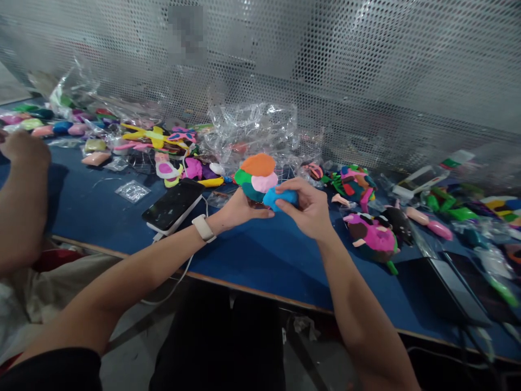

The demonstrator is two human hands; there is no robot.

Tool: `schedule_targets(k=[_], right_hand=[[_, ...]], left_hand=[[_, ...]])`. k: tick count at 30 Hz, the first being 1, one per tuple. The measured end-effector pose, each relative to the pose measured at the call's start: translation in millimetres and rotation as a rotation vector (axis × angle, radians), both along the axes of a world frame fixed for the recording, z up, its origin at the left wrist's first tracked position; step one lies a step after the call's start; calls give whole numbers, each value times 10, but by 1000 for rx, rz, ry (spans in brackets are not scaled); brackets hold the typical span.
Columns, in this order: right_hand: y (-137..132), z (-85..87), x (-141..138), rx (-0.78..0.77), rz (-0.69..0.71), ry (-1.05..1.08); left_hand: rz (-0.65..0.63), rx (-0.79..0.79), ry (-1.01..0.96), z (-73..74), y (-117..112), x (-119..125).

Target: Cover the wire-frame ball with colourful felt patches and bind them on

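Observation:
My left hand (240,210) is closed round the lower side of a lump of modelling clay (258,167) patched in orange, green, pink and teal, held above the table. Between the thumb and fingers of my right hand (307,205) is a piece of blue clay (285,200). The blue piece meets the lower right of the patched lump; whether it sticks there I cannot tell. My palm hides the lump's underside. Left of my left hand lies a phone (173,201) on a white block with a cable.
Crumpled clear plastic (256,127) lies behind my hands, before a perforated metal screen (260,49). Clay figures, including a magenta one (374,236), sit at right near a dark device (443,288). A co-worker's arm (24,201) reaches in at left, beside coloured clay packs (61,128).

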State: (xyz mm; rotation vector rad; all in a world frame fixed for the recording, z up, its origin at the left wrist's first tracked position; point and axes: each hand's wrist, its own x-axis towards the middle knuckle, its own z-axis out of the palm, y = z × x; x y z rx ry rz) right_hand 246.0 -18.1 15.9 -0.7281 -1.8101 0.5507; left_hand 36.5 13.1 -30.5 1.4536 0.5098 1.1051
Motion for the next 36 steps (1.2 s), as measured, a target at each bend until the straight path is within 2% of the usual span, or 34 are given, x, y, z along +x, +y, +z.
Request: schedule_targets(k=[6,9,13,18,22,27,30,36], right_hand=[[-29,32,53,-29,89,-57],[-36,35,40,-43,65,-104],[-38,52,35,23,31,-159],[-61,114,88,93,-46,-239],[-58,139,134,59,-84,-196],[-33,102,136,16,16,-95],[-29,71,99,-19,54,-82],[-1,43,47,16,-76,-24]], left_hand=[[-1,-39,-50,-38,-31,10],[38,-37,-64,-44,-22,30],[65,-32,-59,-27,-8,35],[84,-113,-79,-5,-26,34],[88,-192,-97,4,-52,50],[60,-316,-265,49,-77,62],[105,-343,-282,39,-63,71],[155,-303,-288,-7,-48,102]])
